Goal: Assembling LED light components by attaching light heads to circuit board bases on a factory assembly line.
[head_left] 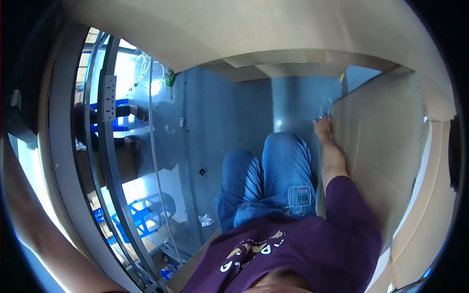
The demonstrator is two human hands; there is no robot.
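Observation:
My right arm stretches forward along a cardboard panel (386, 132). At its end my right hand (323, 128) is closed on a small clear plastic piece (326, 104), which sticks out beyond the fingers; its exact kind is too faint to tell. The hand is low, close to the panel's edge and past my right knee. My left forearm (44, 239) runs up along the left rim of the view, outside the metal frame, and the left hand itself is out of sight.
Cardboard (234, 29) hangs across the top. At left stand metal rails (115, 161) with a white power strip (109, 97). Beyond them are blue stools (139, 219) and another person's feet (139, 113). Crumpled clear plastic (205, 220) and a green-handled tool (170, 80) lie on the floor.

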